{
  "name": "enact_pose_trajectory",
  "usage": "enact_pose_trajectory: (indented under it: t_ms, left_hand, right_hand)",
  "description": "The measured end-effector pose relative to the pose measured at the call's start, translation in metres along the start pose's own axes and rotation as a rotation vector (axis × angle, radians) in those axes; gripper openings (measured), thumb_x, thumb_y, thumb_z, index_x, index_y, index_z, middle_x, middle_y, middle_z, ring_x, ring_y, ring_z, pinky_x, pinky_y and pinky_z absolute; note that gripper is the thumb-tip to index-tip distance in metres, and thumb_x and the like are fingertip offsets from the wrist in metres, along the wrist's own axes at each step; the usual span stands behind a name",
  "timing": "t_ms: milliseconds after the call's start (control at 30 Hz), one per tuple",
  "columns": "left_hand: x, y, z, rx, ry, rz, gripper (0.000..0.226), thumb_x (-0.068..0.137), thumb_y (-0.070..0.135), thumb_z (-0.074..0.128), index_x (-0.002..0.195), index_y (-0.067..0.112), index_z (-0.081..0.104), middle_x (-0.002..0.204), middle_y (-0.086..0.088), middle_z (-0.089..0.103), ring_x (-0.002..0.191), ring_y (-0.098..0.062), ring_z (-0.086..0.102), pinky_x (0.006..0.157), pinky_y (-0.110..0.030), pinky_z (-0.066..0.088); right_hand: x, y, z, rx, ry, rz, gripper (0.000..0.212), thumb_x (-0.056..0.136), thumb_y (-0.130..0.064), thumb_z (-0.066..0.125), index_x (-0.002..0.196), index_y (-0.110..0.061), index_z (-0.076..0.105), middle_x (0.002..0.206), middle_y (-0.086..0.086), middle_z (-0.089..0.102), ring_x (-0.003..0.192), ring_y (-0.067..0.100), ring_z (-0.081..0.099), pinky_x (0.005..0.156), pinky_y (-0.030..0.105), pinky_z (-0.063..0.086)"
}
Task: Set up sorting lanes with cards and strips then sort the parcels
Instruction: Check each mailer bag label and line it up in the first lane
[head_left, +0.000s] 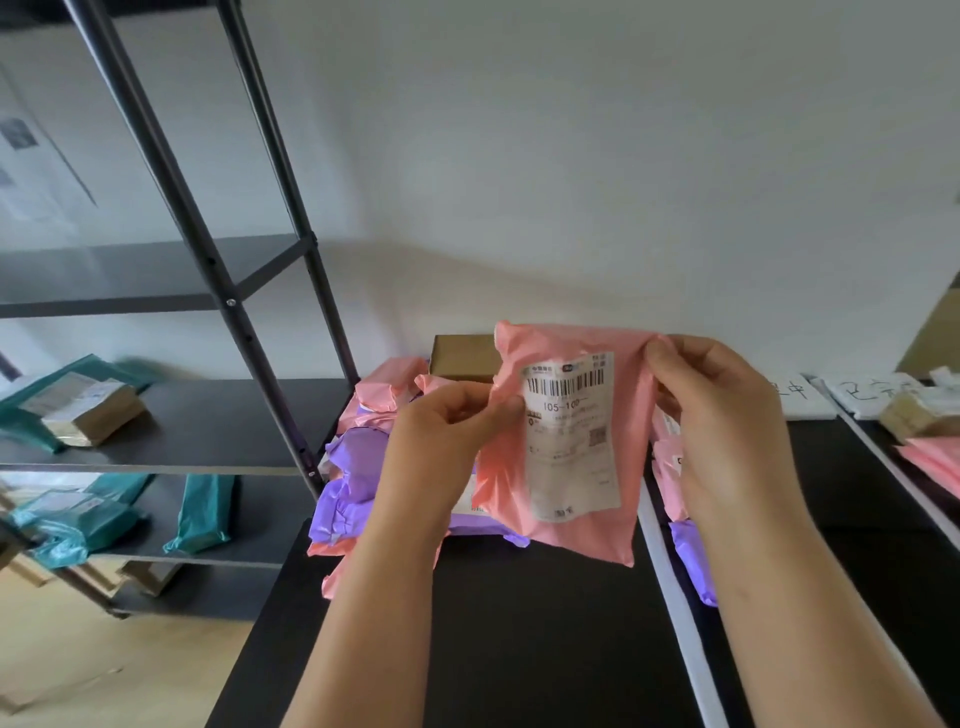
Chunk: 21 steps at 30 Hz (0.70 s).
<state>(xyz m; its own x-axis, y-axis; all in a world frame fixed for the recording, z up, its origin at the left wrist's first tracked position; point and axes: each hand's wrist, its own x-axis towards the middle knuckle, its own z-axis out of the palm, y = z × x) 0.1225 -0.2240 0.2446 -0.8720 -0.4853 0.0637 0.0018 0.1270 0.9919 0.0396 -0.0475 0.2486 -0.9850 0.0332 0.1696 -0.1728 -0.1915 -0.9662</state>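
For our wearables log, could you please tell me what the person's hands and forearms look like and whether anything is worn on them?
The left hand and right hand wear no gloves, and no rings show. Both forearms are uncovered down to the frame's edge: no sleeve, watch or wristband in view.

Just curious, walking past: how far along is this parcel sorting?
Lanes look set: white strips and cards lie on the table. Some sorted parcels sit in the right lanes. The left hand and right hand hold a pink parcel. A pile at left waits.
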Motion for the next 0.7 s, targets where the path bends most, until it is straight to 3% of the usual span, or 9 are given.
enact_pose_trajectory:
  t_ms: [100, 167, 267, 333, 467, 700]
  left_hand:
    - [-0.003, 0.009, 0.003, -0.038, 0.094, 0.001, 0.011, 0.084, 0.030, 0.077, 0.090, 0.022, 0.079, 0.090, 0.001, 0.077, 0.094, -0.024, 0.072, 0.093, -0.049, 0.055]
    - [-0.005, 0.015, 0.004, -0.058, 0.154, 0.026, 0.010, 0.084, 0.031, 0.077, 0.091, 0.024, 0.079, 0.088, 0.004, 0.077, 0.092, -0.020, 0.072, 0.091, -0.046, 0.056]
    - [-0.008, 0.021, 0.004, -0.080, 0.218, 0.042, 0.010, 0.084, 0.032, 0.077, 0.090, 0.024, 0.079, 0.085, 0.008, 0.077, 0.087, -0.015, 0.073, 0.088, -0.042, 0.059]
    - [-0.009, 0.025, 0.006, -0.108, 0.234, 0.037, 0.012, 0.083, 0.032, 0.077, 0.091, 0.023, 0.079, 0.085, 0.008, 0.077, 0.087, -0.014, 0.073, 0.086, -0.039, 0.059]
    - [-0.013, 0.031, 0.009, -0.149, 0.229, 0.008, 0.013, 0.083, 0.034, 0.077, 0.087, 0.023, 0.079, 0.085, 0.006, 0.077, 0.085, -0.014, 0.073, 0.081, -0.035, 0.060]
    - [-0.019, 0.038, 0.010, -0.155, 0.249, -0.016, 0.023, 0.080, 0.051, 0.074, 0.081, 0.029, 0.080, 0.088, -0.004, 0.076, 0.088, -0.027, 0.071, 0.083, -0.043, 0.058]
  right_hand:
    - [-0.004, 0.000, -0.002, -0.090, 0.011, -0.051, 0.016, 0.091, -0.029, 0.069, 0.107, -0.026, 0.066, 0.083, -0.013, 0.072, 0.069, -0.006, 0.064, 0.055, 0.008, 0.044]
    - [-0.008, 0.002, -0.004, -0.150, 0.012, -0.058, 0.029, 0.088, -0.035, 0.072, 0.115, -0.030, 0.060, 0.091, -0.014, 0.070, 0.080, -0.008, 0.064, 0.064, 0.014, 0.046]
    - [-0.017, 0.005, -0.005, -0.285, -0.035, -0.114, 0.022, 0.085, -0.040, 0.074, 0.103, -0.032, 0.064, 0.088, -0.024, 0.068, 0.083, -0.008, 0.063, 0.069, 0.018, 0.047]
    - [-0.020, 0.008, -0.005, -0.363, -0.075, -0.182, 0.008, 0.086, -0.035, 0.074, 0.090, -0.033, 0.068, 0.086, -0.030, 0.067, 0.084, -0.011, 0.062, 0.065, 0.008, 0.045]
    - [-0.022, 0.008, -0.003, -0.422, -0.075, -0.224, 0.011, 0.085, -0.041, 0.073, 0.091, -0.042, 0.063, 0.090, -0.036, 0.064, 0.088, -0.015, 0.058, 0.065, -0.001, 0.040]
    - [-0.024, 0.004, -0.007, -0.380, -0.042, -0.250, 0.009, 0.089, -0.031, 0.070, 0.081, -0.031, 0.070, 0.081, -0.024, 0.069, 0.080, -0.002, 0.064, 0.065, 0.020, 0.049]
